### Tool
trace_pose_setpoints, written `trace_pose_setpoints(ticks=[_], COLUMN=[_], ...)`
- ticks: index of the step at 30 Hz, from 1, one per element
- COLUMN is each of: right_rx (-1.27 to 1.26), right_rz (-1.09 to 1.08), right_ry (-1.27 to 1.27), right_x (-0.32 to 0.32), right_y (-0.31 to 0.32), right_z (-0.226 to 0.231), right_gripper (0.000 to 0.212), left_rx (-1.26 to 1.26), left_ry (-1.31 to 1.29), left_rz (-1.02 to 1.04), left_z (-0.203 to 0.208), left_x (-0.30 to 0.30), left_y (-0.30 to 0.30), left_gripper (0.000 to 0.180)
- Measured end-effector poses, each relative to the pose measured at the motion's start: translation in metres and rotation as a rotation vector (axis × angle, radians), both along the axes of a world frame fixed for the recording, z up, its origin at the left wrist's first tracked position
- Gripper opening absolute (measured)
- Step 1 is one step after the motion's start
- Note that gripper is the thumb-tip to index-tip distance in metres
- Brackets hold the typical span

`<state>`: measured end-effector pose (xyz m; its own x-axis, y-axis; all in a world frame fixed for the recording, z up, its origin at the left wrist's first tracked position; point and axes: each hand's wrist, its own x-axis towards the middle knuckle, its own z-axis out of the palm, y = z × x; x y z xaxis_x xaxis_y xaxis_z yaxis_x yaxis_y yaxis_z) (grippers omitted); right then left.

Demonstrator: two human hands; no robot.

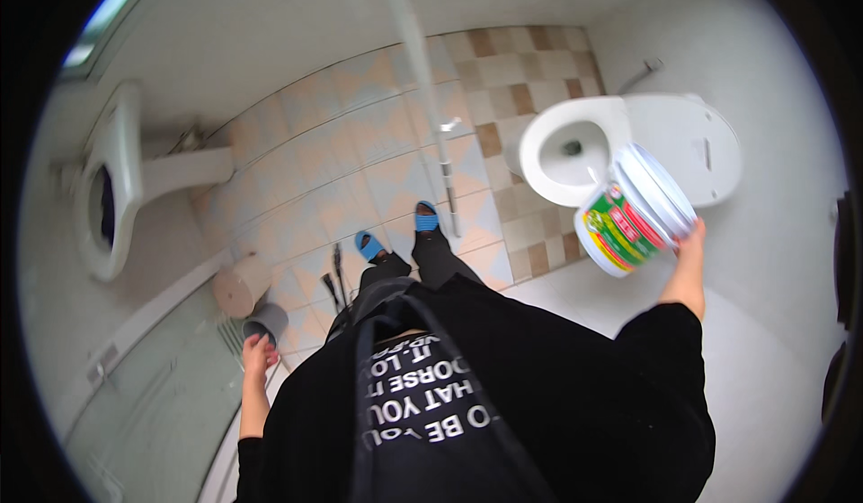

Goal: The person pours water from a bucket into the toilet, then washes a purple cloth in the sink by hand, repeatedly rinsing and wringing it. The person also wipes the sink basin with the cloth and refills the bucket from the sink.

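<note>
On the right, my right hand (691, 236) grips a white plastic bucket (620, 233) by its rim side. The bucket is tilted and carries a green, red and yellow label; its wide white end faces up and right. Behind it is the toilet (548, 166), with its seat ring around the open bowl. At the lower left my left hand (259, 354) hangs with loosely bent fingers and nothing visible in them. A small grey bin (268, 321) lies just beyond that hand in the picture; whether they touch, I cannot tell.
A white washbasin (112, 197) stands at the far left. Near the grey bin are a beige round-topped container (238, 289) and dark long-handled tools (334, 278). A glass panel (153, 395) is at lower left. A pale vertical pole (422, 80) crosses the tiled floor (360, 152).
</note>
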<state>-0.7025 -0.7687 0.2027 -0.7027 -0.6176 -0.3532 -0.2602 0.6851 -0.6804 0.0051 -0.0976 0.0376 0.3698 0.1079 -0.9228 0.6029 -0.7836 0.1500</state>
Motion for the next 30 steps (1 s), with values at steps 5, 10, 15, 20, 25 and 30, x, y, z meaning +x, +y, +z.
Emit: trace_pose_setpoints(ticks=[5, 10, 15, 20, 25, 30], right_rx=[-0.164, -0.288, -0.281, -0.176, -0.012, 0.171], right_rz=[-0.013, 0.353, 0.774, 1.028, 1.335, 1.558], right_ry=[-0.416, -0.531, -0.895, -0.979, -0.889, -0.942], right_x=[-0.022, 0.049, 0.102, 0.292, 0.445, 0.580], right_y=[0.034, 0.003, -0.058, -0.027, 0.014, 0.152], right_z=[0.031, 0.034, 0.036, 0.061, 0.052, 0.021], right_gripper=[0.064, 0.070, 0.064, 0.051, 0.039, 0.041], left_rx=[-0.016, -0.015, -0.032, -0.056, -0.112, -0.097], left_ry=[-0.065, -0.099, -0.139, -0.159, -0.192, -0.156], left_rz=[0.093, 0.211, 0.332, 0.495, 0.697, 0.831], left_z=[0.012, 0.010, 0.016, 0.008, -0.021, -0.027], left_x=[-0.029, -0.080, -0.146, -0.182, -0.211, -0.243], left_y=[0.004, 0.036, 0.065, 0.099, 0.155, 0.207], left_gripper=[0.054, 0.051, 0.052, 0.053, 0.048, 0.053])
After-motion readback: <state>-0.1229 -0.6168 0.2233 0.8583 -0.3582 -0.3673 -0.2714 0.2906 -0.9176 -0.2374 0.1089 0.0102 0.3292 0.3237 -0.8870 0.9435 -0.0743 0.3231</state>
